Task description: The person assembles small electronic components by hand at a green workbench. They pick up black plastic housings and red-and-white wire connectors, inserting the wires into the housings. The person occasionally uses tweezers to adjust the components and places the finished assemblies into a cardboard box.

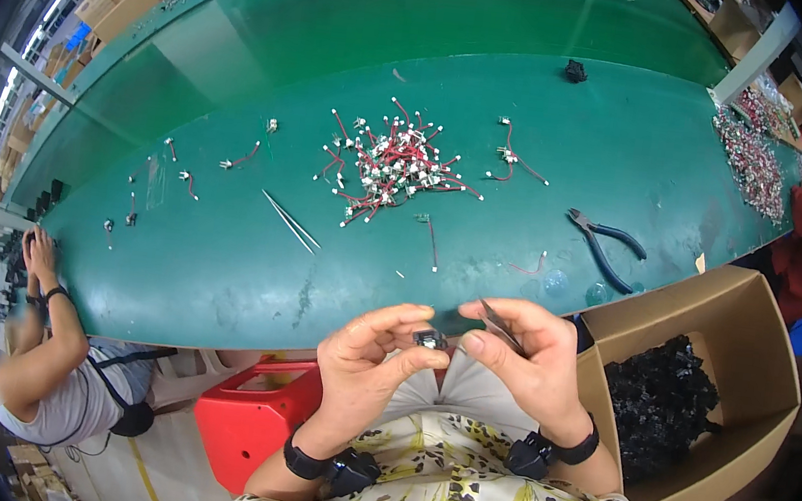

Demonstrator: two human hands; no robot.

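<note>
One black part [430, 339], likely light, stiff, best gripped by its edges, sits pinched between left fingers [421, 358]; right fingers [489, 348] hold a flat dark piece [502, 327].

Left fingers [400, 316] pinch 1 small black part [429, 339]; right fingers [496, 352] hold 1 thin grey piece [501, 327].
</note>
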